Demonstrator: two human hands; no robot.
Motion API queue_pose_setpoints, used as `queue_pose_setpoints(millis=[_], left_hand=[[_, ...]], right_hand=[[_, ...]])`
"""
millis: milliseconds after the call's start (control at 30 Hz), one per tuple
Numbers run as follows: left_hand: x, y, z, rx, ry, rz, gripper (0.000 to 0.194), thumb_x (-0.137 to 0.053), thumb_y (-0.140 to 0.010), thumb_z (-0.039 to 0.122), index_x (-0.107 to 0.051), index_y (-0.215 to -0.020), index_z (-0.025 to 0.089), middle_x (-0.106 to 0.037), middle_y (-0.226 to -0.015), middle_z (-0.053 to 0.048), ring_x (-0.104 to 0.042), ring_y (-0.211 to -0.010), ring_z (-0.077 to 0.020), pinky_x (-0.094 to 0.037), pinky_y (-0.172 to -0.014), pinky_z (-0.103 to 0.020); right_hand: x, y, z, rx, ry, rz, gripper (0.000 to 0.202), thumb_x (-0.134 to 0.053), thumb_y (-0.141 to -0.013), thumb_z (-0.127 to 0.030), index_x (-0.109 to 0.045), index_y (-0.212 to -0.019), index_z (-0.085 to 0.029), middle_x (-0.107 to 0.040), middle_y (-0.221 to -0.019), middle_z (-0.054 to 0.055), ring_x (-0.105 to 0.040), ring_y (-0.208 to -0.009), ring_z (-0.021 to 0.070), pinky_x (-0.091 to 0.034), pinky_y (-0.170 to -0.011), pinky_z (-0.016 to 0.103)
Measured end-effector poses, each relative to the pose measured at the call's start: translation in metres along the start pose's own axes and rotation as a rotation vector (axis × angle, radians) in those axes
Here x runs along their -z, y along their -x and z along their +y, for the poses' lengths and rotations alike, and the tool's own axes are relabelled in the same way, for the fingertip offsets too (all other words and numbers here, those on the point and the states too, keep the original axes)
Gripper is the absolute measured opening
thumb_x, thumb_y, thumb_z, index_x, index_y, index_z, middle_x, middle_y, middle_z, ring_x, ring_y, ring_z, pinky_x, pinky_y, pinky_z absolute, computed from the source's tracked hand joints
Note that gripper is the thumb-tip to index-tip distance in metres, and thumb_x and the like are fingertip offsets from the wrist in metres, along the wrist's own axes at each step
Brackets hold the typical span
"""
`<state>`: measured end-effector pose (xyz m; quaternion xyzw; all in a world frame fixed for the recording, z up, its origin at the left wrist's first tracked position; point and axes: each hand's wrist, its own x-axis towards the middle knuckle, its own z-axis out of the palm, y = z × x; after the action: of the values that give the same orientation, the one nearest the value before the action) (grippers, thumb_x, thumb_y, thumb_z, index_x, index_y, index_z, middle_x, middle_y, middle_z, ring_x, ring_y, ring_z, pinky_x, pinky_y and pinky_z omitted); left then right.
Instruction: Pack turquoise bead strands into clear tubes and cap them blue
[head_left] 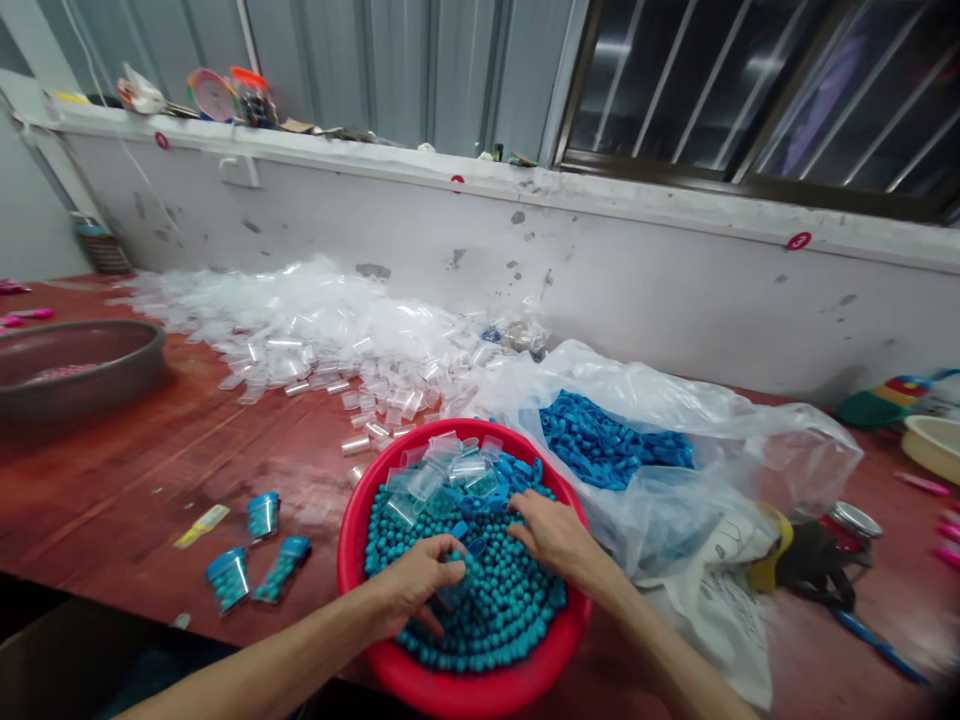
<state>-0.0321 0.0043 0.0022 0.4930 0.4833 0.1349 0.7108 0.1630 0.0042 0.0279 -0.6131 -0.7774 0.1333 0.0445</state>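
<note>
A red plastic basin (351, 540) stands in front of me, with many round turquoise beads (517, 610) in it. Small clear plastic containers (442, 470) and blue caps (491, 500) lie on top of the beads towards the back. Low over the beads, my left hand (420, 585) is closed around a clear container (454, 592), partly hidden by the fingers. My right hand (551, 530) reaches over the basin's right side, fingers slightly apart and bent beside the blue caps; nothing shows in them.
Several bead-filled containers with blue caps (229, 580) lie left of the basin, near a yellow piece (202, 525). Clear containers (322, 340) are heaped along the wall. A plastic bag (735, 440) holds blue caps (600, 440). At far left stands a grey basin (154, 360).
</note>
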Motion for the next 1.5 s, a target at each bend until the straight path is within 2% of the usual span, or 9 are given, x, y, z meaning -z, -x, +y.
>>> queue_pose_setpoints(millis=[233, 333, 533, 700, 800, 900, 1000, 1233, 1500], left_hand=[[0.001, -0.003, -0.002, -0.066, 0.133, 0.050, 0.026, -0.051, -0.067, 0.038, -0.041, -0.081, 0.018, -0.051, -0.066, 0.002, -0.054, -0.053, -0.0120, -0.040, -0.042, -0.020], [0.002, -0.006, -0.003, -0.107, 0.214, 0.054, 0.029, -0.051, -0.067, 0.041, -0.038, -0.081, 0.018, -0.052, -0.062, 0.003, -0.054, -0.048, -0.0110, -0.038, -0.040, -0.019], [0.005, -0.011, -0.005, -0.172, 0.303, 0.012, 0.036, -0.054, -0.067, 0.044, -0.039, -0.087, 0.018, -0.053, -0.060, 0.004, -0.053, -0.042, -0.0098, -0.036, -0.037, -0.018], [0.005, -0.008, -0.004, -0.157, 0.313, 0.007, 0.035, -0.054, -0.067, 0.042, -0.038, -0.088, 0.019, -0.054, -0.059, 0.004, -0.053, -0.042, -0.0103, -0.034, -0.036, -0.017], [0.005, -0.007, -0.002, -0.145, 0.299, 0.029, 0.034, -0.054, -0.067, 0.041, -0.039, -0.088, 0.019, -0.054, -0.060, 0.003, -0.053, -0.042, -0.0101, -0.033, -0.036, -0.017], [0.005, -0.006, 0.000, -0.140, 0.304, 0.059, 0.033, -0.054, -0.068, 0.040, -0.039, -0.088, 0.019, -0.054, -0.060, 0.003, -0.053, -0.042, -0.0098, -0.033, -0.036, -0.017], [0.006, -0.006, 0.000, -0.140, 0.320, 0.076, 0.034, -0.054, -0.068, 0.040, -0.039, -0.090, 0.019, -0.054, -0.059, 0.004, -0.053, -0.042, -0.0099, -0.033, -0.037, -0.017], [0.007, -0.007, 0.000, -0.184, 0.346, 0.080, 0.036, -0.056, -0.066, 0.043, -0.041, -0.089, 0.019, -0.055, -0.062, 0.003, -0.052, -0.041, -0.0092, -0.032, -0.035, -0.016], [0.007, -0.003, 0.003, -0.203, 0.348, 0.088, 0.036, -0.055, -0.068, 0.042, -0.041, -0.090, 0.018, -0.055, -0.063, 0.003, -0.053, -0.043, -0.0088, -0.032, -0.036, -0.016]], right_hand=[[-0.009, -0.026, -0.002, -0.064, -0.076, -0.021, 0.016, -0.044, -0.079, -0.021, -0.055, -0.091, -0.017, -0.061, -0.094, 0.008, -0.055, -0.090, 0.0226, -0.039, -0.071, 0.029], [-0.006, -0.019, 0.006, -0.030, -0.185, -0.140, 0.017, -0.045, -0.078, -0.029, -0.056, -0.077, -0.017, -0.064, -0.078, 0.003, -0.059, -0.072, 0.0164, -0.041, -0.060, 0.023], [-0.006, -0.006, 0.016, -0.098, -0.905, -0.514, 0.023, -0.035, -0.077, -0.030, -0.053, -0.071, -0.016, -0.061, -0.061, 0.000, -0.046, -0.042, 0.0074, -0.038, -0.040, 0.017], [-0.008, -0.008, 0.009, -0.142, -0.412, -0.416, 0.027, -0.032, -0.078, -0.025, -0.055, -0.066, -0.016, -0.065, -0.063, 0.002, -0.052, -0.045, 0.0105, -0.041, -0.044, 0.020], [-0.009, -0.008, 0.004, -0.164, -0.214, -0.289, 0.030, -0.036, -0.080, -0.028, -0.057, -0.063, -0.014, -0.066, -0.071, 0.009, -0.060, -0.065, 0.0199, -0.043, -0.059, 0.028], [-0.008, -0.006, 0.000, -0.212, -0.043, -0.141, 0.033, -0.036, -0.083, -0.032, -0.061, -0.074, -0.012, -0.065, -0.087, 0.018, -0.058, -0.086, 0.0286, -0.039, -0.071, 0.035], [-0.002, -0.006, -0.002, -0.224, 0.159, -0.030, 0.029, -0.038, -0.085, -0.034, -0.060, -0.084, -0.015, -0.065, -0.085, 0.013, -0.060, -0.081, 0.0248, -0.038, -0.066, 0.030], [0.009, 0.003, -0.008, 0.233, 0.258, 0.043, 0.029, -0.035, -0.085, -0.013, -0.056, -0.099, -0.028, -0.056, -0.081, 0.000, -0.054, -0.070, 0.0121, -0.030, -0.052, 0.021], [-0.030, 0.000, -0.004, 0.423, 0.452, 0.003, 0.019, -0.042, -0.084, -0.016, -0.059, -0.082, -0.023, -0.055, -0.086, 0.004, -0.051, -0.071, 0.0171, -0.035, -0.051, 0.025]])
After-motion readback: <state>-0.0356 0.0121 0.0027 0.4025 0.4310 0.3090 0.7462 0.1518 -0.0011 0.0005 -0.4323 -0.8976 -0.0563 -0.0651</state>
